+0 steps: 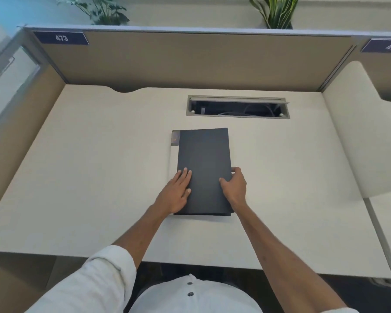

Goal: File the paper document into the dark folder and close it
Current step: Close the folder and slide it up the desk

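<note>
The dark folder (204,163) lies shut on the white desk (99,168), its long side running away from me. A strip of the paper document (173,154) sticks out along the folder's left edge, white with a darker printed patch at the far corner. My left hand (176,192) rests flat on the folder's near left edge, fingers together and partly on the paper strip. My right hand (234,185) grips the folder's right edge, thumb on the cover and fingers curled around the side.
A cable hatch (238,106) is set in the desk beyond the folder, its lid tilted open. Beige partition walls (190,62) enclose the desk at the back and left. A curved white divider (357,136) stands at the right. The desk's front edge is near my body.
</note>
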Tool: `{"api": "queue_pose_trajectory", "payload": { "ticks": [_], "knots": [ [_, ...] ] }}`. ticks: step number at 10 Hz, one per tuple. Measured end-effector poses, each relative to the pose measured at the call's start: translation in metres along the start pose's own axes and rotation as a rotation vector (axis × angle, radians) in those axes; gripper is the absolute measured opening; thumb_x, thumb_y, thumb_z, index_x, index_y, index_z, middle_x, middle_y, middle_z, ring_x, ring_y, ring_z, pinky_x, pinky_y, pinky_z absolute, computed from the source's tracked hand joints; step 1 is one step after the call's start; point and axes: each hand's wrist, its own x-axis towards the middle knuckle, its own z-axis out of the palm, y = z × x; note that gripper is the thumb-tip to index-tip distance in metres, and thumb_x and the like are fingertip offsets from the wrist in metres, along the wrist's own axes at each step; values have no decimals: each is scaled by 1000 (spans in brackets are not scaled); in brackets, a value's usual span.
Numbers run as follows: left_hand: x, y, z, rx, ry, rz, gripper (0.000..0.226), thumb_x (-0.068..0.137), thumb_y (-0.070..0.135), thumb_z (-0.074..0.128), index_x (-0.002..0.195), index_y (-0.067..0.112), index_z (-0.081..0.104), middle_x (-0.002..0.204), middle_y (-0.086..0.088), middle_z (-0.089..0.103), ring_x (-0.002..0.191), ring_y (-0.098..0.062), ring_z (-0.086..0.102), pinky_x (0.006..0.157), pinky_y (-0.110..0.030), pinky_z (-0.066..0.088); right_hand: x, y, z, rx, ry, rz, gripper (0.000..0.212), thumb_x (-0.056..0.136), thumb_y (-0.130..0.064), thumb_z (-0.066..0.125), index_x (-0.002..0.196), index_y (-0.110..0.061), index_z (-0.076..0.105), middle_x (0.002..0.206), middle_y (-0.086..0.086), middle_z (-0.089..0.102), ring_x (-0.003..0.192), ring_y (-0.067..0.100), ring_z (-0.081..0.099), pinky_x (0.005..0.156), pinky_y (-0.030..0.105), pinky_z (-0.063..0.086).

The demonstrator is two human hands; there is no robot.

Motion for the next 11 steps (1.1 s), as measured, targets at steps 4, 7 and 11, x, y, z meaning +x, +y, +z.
{"api": "queue_pose_trajectory", "payload": {
  "ticks": [4, 7, 11],
  "knots": [
    [-4, -16, 19, 113, 32, 14, 70, 120, 34, 32, 178, 20, -5, 186, -1, -15, 175, -21, -11, 144, -42, 7, -10, 30, 17, -671, -116, -372, 64, 110, -13, 48, 172, -15, 31, 183, 3, 15, 171, 23, 16, 138, 35, 21],
    [0, -30, 21, 98, 42, 12, 72, 120, 42, 28, 177, 18, -9, 185, -1, -19, 174, -19, -13, 144, -40, 6, -4, 24, 41, -835, -285, -453, 73, 116, -51, 34, 177, -30, -1, 184, 2, -14, 173, 25, -8, 141, 46, 7],
    [-3, -97, -5, 117, 87, -60, 73, 119, 47, 28, 177, 18, -7, 186, 0, -16, 175, -18, -11, 144, -39, 8, 7, -24, 103, -872, -361, -491, 75, 116, -50, 35, 177, -28, -3, 184, 3, -15, 173, 27, -9, 141, 47, 6]
  ]
}}
